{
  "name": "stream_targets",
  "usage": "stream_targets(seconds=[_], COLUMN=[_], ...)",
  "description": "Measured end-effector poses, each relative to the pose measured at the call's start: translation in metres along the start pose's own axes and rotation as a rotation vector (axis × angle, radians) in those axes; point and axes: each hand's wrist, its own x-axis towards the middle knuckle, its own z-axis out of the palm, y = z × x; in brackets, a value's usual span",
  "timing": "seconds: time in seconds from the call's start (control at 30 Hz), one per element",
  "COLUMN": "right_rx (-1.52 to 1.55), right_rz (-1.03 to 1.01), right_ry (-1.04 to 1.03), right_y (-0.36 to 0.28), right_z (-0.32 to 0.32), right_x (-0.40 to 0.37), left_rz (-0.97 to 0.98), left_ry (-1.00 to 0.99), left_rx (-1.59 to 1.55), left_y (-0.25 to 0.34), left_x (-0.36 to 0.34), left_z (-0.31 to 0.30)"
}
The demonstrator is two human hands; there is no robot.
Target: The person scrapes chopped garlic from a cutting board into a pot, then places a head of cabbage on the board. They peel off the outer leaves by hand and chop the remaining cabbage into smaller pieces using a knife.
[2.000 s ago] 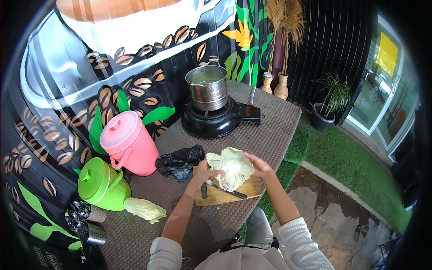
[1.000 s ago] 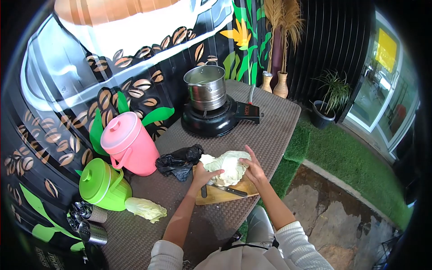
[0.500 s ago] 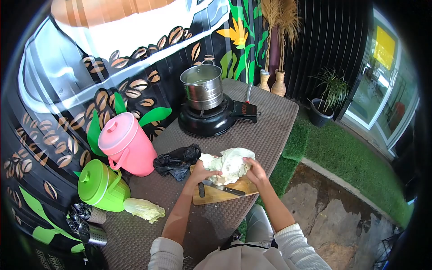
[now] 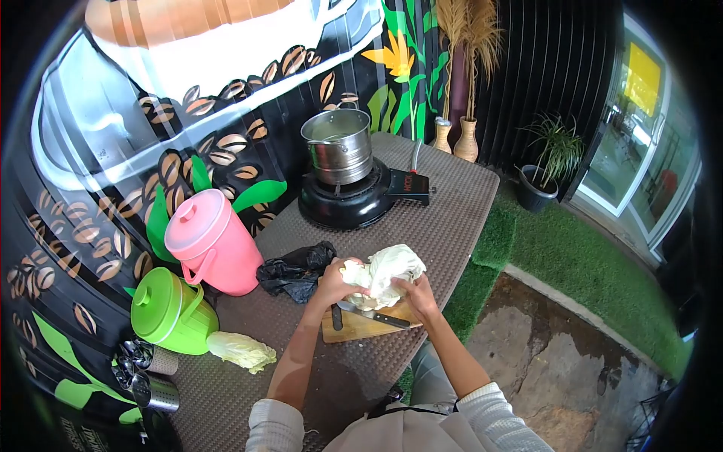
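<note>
A pale head of cabbage [image 4: 393, 273] is held between both my hands above a wooden cutting board [image 4: 354, 328]. My left hand [image 4: 337, 282] grips its left side, where loose leaf pieces show. On its right side my right hand [image 4: 416, 294] is closed round the lower edge, the thumb pressed on the leaves. Beneath the cabbage a knife [image 4: 384, 319] with a dark handle lies on the board, its blade partly hidden. A second dark handle [image 4: 337, 316] rests at the board's left end. Crumpled beside my left hand is a black plastic bag [image 4: 295, 273].
A metal pot [image 4: 338, 147] stands on a black portable stove [image 4: 346, 203] at the back. Pink [image 4: 215, 245] and green [image 4: 172, 313] lidded jugs line the left, near a loose cabbage leaf [image 4: 241, 352]. Cutlery holders [image 4: 156, 390] stand at the table's [image 4: 226, 407] left edge.
My right hand has shifted slightly down and left along the cabbage, its thumb now lower. The cabbage has turned a little, and my left hand has moved slightly up.
</note>
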Motion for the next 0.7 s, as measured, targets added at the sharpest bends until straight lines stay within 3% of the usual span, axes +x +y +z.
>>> stream_targets(seconds=[0.13, 0.37, 0.43, 0.7], right_rx=[-0.232, -0.228, -0.444, -0.602], right_rz=[-0.057, -0.085, -0.168, -0.217], right_ry=[-0.042, 0.039, -0.047, -0.104], right_y=[-0.004, 0.0, 0.0, -0.006], right_z=[0.001, 0.003, -0.004, -0.003], right_x=[-0.001, 0.003, 0.006, 0.004], left_rz=[0.043, 0.096, 0.086, 0.055], left_ry=[0.01, 0.063, 0.063, 0.088], left_rx=[0.03, -0.136, -0.137, -0.184], left_y=[0.005, 0.009, 0.006, 0.004], left_x=[-0.004, -0.007, -0.005, -0.012], left_z=[0.0, 0.003, 0.004, 0.008])
